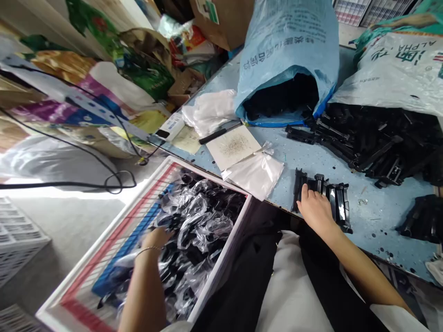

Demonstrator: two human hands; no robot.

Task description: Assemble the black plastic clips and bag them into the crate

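Observation:
My left hand (155, 239) is over the left part of a white crate (138, 205), beside clear plastic bags (204, 219) of black parts. Its fingers are blurred, and what they touch cannot be made out. On the blue table, my right hand (314, 210) rests with curled fingers on a row of black plastic parts (339, 203) near the front edge. A large heap of similar black parts (384, 143) spreads from under a white sack. Flat clear bags (258, 173) lie at the table's edge, left of my right hand.
A blue sack (290, 50) opens toward me on the table (374, 216), dark inside. Left of it lie white plastic (212, 108), a cardboard piece (233, 145) and a black stick. A small black pile (422, 219) sits at right. Cables hang at left above a white basket (20, 240).

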